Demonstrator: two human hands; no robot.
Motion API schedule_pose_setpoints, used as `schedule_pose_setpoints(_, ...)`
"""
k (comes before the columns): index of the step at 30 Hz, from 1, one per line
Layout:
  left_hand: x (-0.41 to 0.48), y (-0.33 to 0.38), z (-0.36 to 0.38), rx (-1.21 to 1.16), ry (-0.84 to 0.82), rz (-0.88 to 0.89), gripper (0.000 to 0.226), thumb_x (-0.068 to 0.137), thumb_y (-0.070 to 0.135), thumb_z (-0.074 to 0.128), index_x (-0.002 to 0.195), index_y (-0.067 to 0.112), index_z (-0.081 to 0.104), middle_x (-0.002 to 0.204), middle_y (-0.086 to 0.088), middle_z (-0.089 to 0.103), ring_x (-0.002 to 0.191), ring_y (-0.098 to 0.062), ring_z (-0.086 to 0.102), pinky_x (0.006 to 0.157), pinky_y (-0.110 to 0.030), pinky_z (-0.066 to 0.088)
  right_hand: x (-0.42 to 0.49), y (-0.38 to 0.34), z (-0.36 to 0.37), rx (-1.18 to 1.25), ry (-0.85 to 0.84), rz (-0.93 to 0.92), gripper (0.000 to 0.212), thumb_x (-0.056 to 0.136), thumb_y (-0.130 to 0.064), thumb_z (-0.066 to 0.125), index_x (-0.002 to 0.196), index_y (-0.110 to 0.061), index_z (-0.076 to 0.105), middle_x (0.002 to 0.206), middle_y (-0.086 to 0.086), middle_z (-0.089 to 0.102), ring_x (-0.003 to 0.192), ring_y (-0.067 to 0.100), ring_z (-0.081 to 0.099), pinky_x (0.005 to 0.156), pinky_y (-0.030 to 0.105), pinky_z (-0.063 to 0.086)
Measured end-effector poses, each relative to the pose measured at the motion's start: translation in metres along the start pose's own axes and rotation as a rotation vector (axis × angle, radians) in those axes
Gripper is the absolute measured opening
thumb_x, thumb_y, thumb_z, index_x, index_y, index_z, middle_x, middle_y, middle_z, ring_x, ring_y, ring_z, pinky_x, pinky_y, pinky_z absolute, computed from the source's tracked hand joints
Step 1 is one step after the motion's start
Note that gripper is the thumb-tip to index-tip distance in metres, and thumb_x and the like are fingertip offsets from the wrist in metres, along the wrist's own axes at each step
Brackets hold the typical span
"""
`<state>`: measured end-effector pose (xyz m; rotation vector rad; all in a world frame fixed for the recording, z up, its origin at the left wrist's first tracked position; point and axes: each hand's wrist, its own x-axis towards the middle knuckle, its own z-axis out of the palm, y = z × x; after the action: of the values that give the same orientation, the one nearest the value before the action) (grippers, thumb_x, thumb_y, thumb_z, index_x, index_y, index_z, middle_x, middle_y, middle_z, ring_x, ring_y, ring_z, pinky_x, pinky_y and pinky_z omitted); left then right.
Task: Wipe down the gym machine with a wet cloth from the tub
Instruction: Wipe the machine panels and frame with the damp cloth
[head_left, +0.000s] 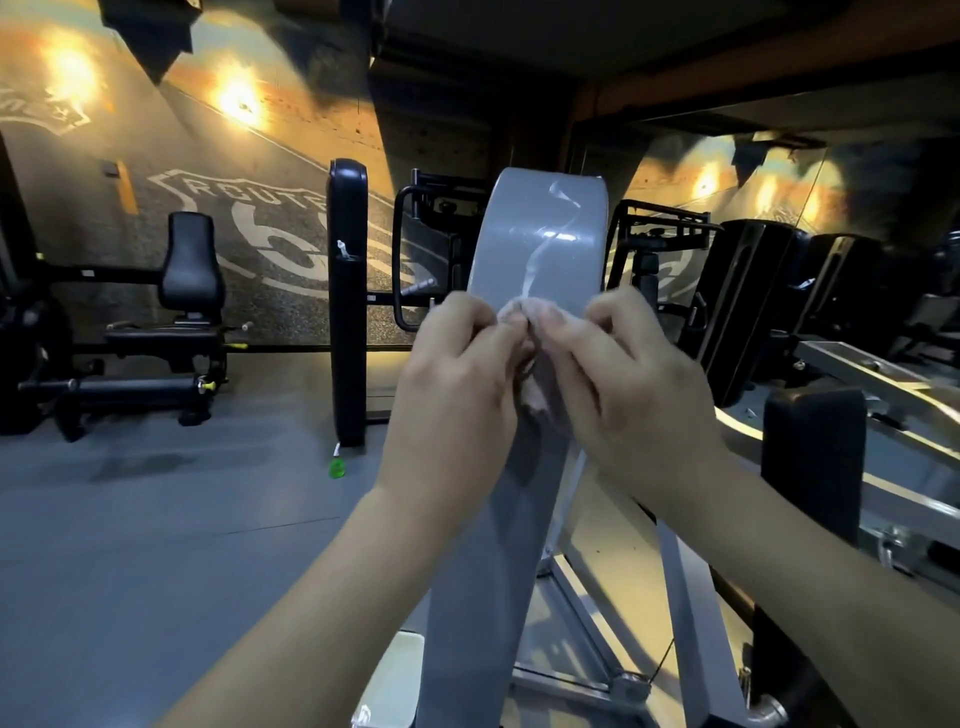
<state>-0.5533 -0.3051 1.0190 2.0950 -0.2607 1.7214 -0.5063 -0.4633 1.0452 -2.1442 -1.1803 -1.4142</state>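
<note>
Surroundings: tall black upright padded board (347, 291) stood on the grey rubber floor (156, 519) left of centre, with a small green object (337, 469) on the floor at its foot. Farther left was a black seated gym machine with a padded backrest (192, 265), against a wall mural with a road-sign shield (249, 228). On the right were a mirror wall (753, 182) and a black rectangular pad (813, 457), beside silver frame rails. Nothing stood between the hands and the beam.

Hidden or unclear: both hands covered most of the cloth and the middle of the beam. A pale boxy object (389, 680) at the bottom edge was cut off; could not tell what it was. A thin whitish wavy streak (540, 254) ran up the beam from the cloth; strand or wet mark, unclear.

Task thing: small crumpled whitish cloth (545, 312) was bunched, with a pinkish fold showing lower between the palms. It was held right in front of the wide grey curved metal beam (506, 249) of the machine, at mid height. Left hand (457, 364) and right hand (628, 374) both pinched it, fingers curled, fingertips meeting at its top.
</note>
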Motion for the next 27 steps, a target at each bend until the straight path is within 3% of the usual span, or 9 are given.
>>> schedule_pose_setpoints(4, -0.004, 0.001, -0.001, -0.002, -0.040, 0.003, 0.010, 0.094, 0.000, 0.065, 0.094, -0.002, 0.075, 0.090, -0.013, 0.060, 0.078, -0.028, 0.059, 0.070, -0.029, 0.048, -0.003, 0.004, -0.003, -0.068, -0.032, -0.080, 0.028, 0.108, -0.026, 0.054, 0.124, -0.010, 0.070, 0.089, 0.010, 0.055, 0.055, 0.022, 0.045, 0.038, 0.038, 0.044)
schedule_pose_setpoints(6, 0.023, -0.005, 0.001, 0.039, -0.056, -0.006, 0.009, 0.091, 0.000, 0.067, 0.093, -0.001, 0.076, 0.088, -0.011, 0.058, 0.076, -0.027, 0.057, 0.069, -0.024, 0.040, 0.025, 0.005, -0.002, -0.067, 0.004, -0.030, 0.032, 0.109, -0.033, 0.051, 0.122, -0.012, 0.070, 0.090, 0.010, 0.053, 0.056, 0.024, 0.047, 0.040, 0.039, 0.045)
schedule_pose_setpoints(8, 0.045, -0.008, 0.003, 0.072, -0.068, -0.026, 0.008, 0.091, 0.003, 0.068, 0.090, 0.000, 0.075, 0.089, -0.009, 0.058, 0.076, -0.025, 0.056, 0.065, -0.028, 0.043, 0.041, 0.008, 0.002, -0.076, 0.052, 0.020, 0.033, 0.110, -0.036, 0.048, 0.122, -0.014, 0.070, 0.093, 0.009, 0.052, 0.059, 0.024, 0.049, 0.043, 0.040, 0.047)
schedule_pose_setpoints(11, 0.031, -0.004, -0.002, 0.071, -0.108, -0.018, 0.010, 0.093, 0.006, 0.066, 0.089, 0.001, 0.074, 0.089, -0.008, 0.056, 0.076, -0.021, 0.054, 0.067, -0.021, 0.038, 0.012, 0.002, 0.002, -0.075, 0.029, 0.005, 0.037, 0.110, -0.033, 0.047, 0.133, -0.011, 0.066, 0.091, 0.009, 0.053, 0.059, 0.023, 0.048, 0.041, 0.037, 0.045)
schedule_pose_setpoints(14, 0.000, 0.004, -0.008, 0.016, -0.132, -0.025, 0.012, 0.092, 0.007, 0.064, 0.087, 0.002, 0.074, 0.091, -0.007, 0.058, 0.078, -0.022, 0.056, 0.072, -0.015, 0.034, -0.020, -0.003, -0.002, -0.064, -0.025, -0.042, 0.037, 0.110, -0.028, 0.044, 0.129, -0.008, 0.069, 0.086, 0.009, 0.058, 0.060, 0.026, 0.053, 0.041, 0.038, 0.045)
schedule_pose_setpoints(19, 0.045, 0.002, 0.002, 0.058, -0.151, -0.013, 0.008, 0.085, -0.001, 0.067, 0.079, 0.001, 0.071, 0.088, -0.009, 0.058, 0.077, -0.022, 0.055, 0.064, -0.027, 0.041, 0.020, 0.012, 0.000, -0.042, 0.049, 0.089, 0.031, 0.108, -0.032, 0.047, 0.120, -0.015, 0.070, 0.095, 0.005, 0.057, 0.069, 0.028, 0.057, 0.048, 0.041, 0.049)
schedule_pose_setpoints(24, 0.005, 0.011, -0.002, 0.075, -0.190, 0.104, 0.006, 0.087, -0.004, 0.068, 0.085, 0.001, 0.068, 0.091, -0.011, 0.058, 0.082, -0.027, 0.054, 0.073, -0.026, 0.042, -0.028, 0.001, 0.004, 0.072, 0.068, 0.077, 0.030, 0.109, -0.020, 0.046, 0.123, -0.007, 0.069, 0.095, 0.009, 0.058, 0.071, 0.032, 0.060, 0.051, 0.045, 0.051)
schedule_pose_setpoints(27, 0.010, 0.011, 0.003, 0.074, -0.204, 0.113, 0.012, 0.080, -0.009, 0.071, 0.085, 0.001, 0.066, 0.092, -0.014, 0.059, 0.083, -0.031, 0.056, 0.074, -0.029, 0.043, -0.014, 0.020, 0.006, 0.154, 0.063, 0.103, 0.018, 0.104, -0.017, 0.053, 0.114, -0.008, 0.066, 0.096, 0.008, 0.059, 0.076, 0.027, 0.059, 0.056, 0.042, 0.051)
